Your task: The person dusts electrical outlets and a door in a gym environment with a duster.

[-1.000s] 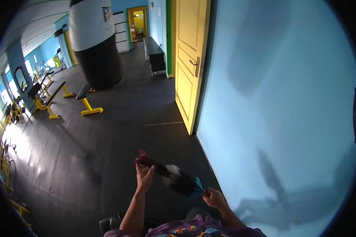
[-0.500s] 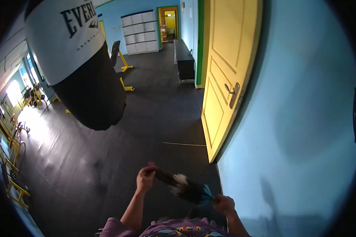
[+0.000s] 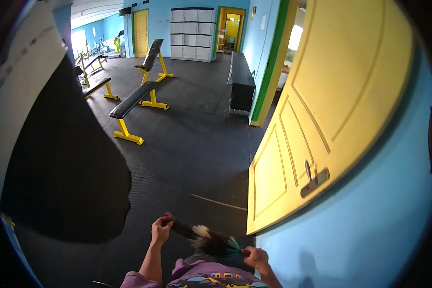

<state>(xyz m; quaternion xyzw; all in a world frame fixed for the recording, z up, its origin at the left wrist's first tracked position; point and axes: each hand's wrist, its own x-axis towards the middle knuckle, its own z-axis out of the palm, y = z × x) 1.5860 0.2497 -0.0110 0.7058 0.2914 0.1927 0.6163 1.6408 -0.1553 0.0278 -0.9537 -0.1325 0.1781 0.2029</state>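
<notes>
A feather duster (image 3: 214,241) with dark feathers, a pale tuft and a teal collar stretches across in front of my body. My right hand (image 3: 257,258) is closed around its handle end, beside the teal part. At the other end, my left hand (image 3: 161,231) pinches the reddish-purple tip. The duster slopes down slightly from left to right, above the dark floor. Most of the handle is hidden inside my right fist.
A large punching bag (image 3: 67,158) hangs close on the left. An open yellow door (image 3: 293,149) stands close on the right against the blue wall. Ahead are a weight bench (image 3: 134,100), a black cabinet (image 3: 242,86) and white lockers (image 3: 192,38) on the dark rubber floor (image 3: 192,144).
My view has moved forward: the punching bag and the door look larger and nearer, and the benches now show. Both hands still hold the feather duster, now slightly lower and further left in view.
</notes>
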